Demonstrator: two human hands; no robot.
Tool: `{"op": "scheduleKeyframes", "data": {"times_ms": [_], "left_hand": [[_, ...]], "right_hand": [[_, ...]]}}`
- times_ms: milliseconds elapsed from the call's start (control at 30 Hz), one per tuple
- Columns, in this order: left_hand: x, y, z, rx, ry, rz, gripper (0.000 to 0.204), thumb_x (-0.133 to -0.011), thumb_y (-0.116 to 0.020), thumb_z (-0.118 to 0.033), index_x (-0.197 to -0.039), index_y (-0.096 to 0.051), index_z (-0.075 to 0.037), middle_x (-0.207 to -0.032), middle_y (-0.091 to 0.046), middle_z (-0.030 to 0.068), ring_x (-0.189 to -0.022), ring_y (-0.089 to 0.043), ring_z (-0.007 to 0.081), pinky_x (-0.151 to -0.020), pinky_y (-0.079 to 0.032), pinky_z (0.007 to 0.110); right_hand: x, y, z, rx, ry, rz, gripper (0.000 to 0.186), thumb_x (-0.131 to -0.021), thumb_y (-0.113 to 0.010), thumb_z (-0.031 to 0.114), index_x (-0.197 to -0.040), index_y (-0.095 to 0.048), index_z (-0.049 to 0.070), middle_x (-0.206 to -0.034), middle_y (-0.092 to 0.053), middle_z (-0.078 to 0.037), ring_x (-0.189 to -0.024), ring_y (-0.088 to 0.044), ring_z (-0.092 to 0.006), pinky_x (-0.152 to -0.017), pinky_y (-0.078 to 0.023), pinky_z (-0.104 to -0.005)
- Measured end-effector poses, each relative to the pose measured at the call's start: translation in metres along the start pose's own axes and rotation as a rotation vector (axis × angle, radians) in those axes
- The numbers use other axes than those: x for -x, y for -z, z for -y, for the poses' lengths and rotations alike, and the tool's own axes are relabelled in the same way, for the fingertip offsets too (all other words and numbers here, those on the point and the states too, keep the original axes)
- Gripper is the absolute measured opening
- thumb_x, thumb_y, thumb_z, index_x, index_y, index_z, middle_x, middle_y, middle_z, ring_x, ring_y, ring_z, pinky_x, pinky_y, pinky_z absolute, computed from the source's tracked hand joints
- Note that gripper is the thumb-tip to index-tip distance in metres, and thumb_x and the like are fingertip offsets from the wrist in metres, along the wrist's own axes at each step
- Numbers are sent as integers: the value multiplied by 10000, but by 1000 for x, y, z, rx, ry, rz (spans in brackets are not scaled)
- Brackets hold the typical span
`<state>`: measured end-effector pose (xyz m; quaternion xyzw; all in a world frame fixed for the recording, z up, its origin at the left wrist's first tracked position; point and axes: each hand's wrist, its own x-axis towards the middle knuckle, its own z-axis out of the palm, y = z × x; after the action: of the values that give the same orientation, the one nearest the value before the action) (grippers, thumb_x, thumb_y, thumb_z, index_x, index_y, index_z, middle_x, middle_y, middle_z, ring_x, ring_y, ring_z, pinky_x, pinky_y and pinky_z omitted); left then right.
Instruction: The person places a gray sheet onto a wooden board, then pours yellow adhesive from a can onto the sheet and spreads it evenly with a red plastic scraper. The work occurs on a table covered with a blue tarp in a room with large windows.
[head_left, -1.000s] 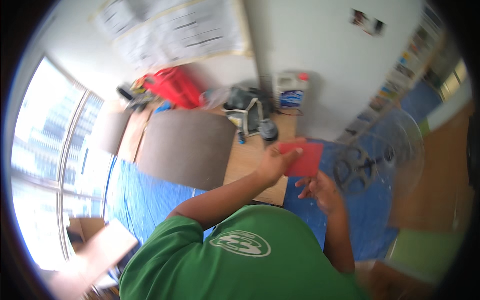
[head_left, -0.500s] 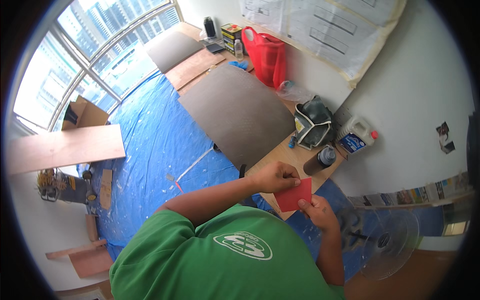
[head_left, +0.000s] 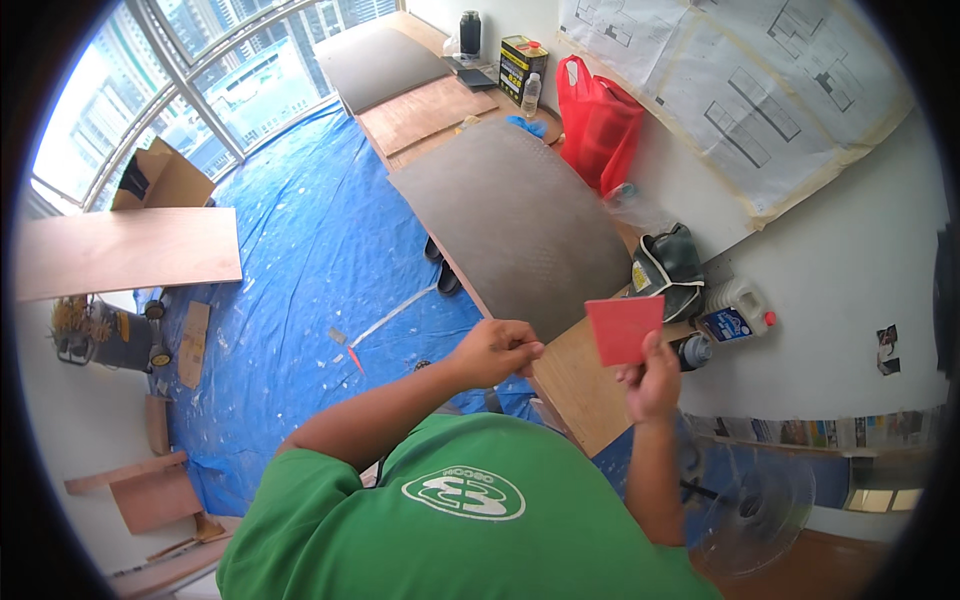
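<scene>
My right hand (head_left: 652,385) pinches a flat red square sheet (head_left: 625,332) by its lower edge, thumb in front. It is held up over the near end of the wooden worktop (head_left: 588,400). I cannot make out what the sheet is made of. To its left, my left hand (head_left: 498,352) is apart from it, with fingers curled together by the worktop's edge. Whether anything small is between those fingers is hidden. Beyond both hands, a large grey sheet (head_left: 520,220) lies along the worktop.
Behind the red sheet stand a bottle with a grey lid (head_left: 694,351), a white jug (head_left: 738,310) and a dark green bag (head_left: 668,268). A red plastic bag (head_left: 598,125) sits farther along the wall. Blue tarpaulin (head_left: 310,250) covers the floor at left; a round clear-guarded fan (head_left: 750,510) stands right.
My left hand has let go of the red sheet and moved left. My right hand has raised the sheet up and to the right. The view has shifted a little.
</scene>
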<state>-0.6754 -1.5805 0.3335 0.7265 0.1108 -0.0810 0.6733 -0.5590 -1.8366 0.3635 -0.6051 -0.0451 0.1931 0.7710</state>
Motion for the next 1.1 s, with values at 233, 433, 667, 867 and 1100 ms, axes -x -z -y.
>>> {"op": "scheduleKeyframes", "data": {"times_ms": [233, 433, 667, 867, 1100], "left_hand": [[56, 135, 96, 32, 254, -24, 392, -1096, -603, -339, -887, -658, -12, -722, -677, 36, -623, -631, 112, -587, -495, 290], [80, 194, 133, -23, 282, -68, 394, -1099, -583, -343, -910, -674, -9, -756, -674, 41, -657, -618, 117, -625, -500, 302], [139, 246, 133, 293, 90, 71, 377, -1090, -590, -282, -1272, -699, 30, -1266, -710, 151, -1110, -696, 235, -1035, -517, 379], [182, 328, 86, 701, -201, 132, 365, -1064, -613, -223, -1226, -704, 91, -1166, -758, 238, -1124, -729, 339, -1047, -536, 455], [121, 353, -3, 325, -263, -281, 278, -1061, -640, -223, -881, -662, -12, -1081, -766, 222, -1082, -729, 325, -973, -554, 486]], "right_hand": [[-30, -114, 6, 305, 37, 37, 405, -1106, -570, 424, -991, -653, 44, -736, -578, -2, -612, -502, -93, -601, -421, -270], [-60, -211, -4, 330, -28, 134, 375, -1093, -602, 418, -1006, -666, 59, -778, -621, -10, -663, -556, -93, -632, -448, -257], [-100, -286, -46, 356, -108, 271, 265, -1090, -621, 310, -1054, -680, 55, -822, -651, -6, -717, -597, -105, -709, -512, -272], [-130, -334, -84, 525, -148, 440, 170, -1055, -658, 186, -1115, -678, 28, -946, -689, -18, -810, -631, -96, -768, -543, -283], [-188, -382, -123, 135, -170, 459, 98, -1023, -638, 84, -1085, -680, 20, -966, -671, -20, -861, -591, -83, -763, -501, -272]]}}
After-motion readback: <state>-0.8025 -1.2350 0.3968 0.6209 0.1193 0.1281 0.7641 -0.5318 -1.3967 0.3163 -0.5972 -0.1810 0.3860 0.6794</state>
